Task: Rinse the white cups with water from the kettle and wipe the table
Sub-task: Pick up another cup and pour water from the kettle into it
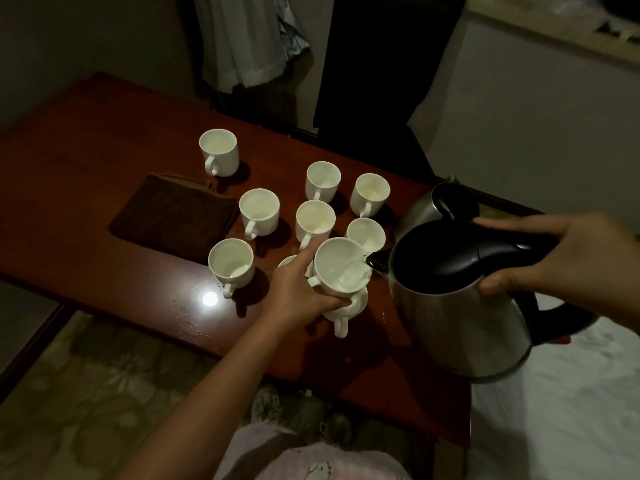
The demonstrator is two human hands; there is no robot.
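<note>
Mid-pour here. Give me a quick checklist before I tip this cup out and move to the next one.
1. Left hand grips the held cup: ok.
2. Right hand holds the kettle: ok.
3. Spout over the cup's rim, water landing inside: ok.
4. Cup full enough: cannot tell.
5. Table dry: not ok, droplets near the front edge.
6. Brown cloth on the table for wiping: ok.

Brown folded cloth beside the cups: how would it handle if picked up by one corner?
The brown folded cloth lies flat and soft-edged on the wooden table, so it would probably droop and unfold. It looks light, and unlikely to slip or roll.
</note>
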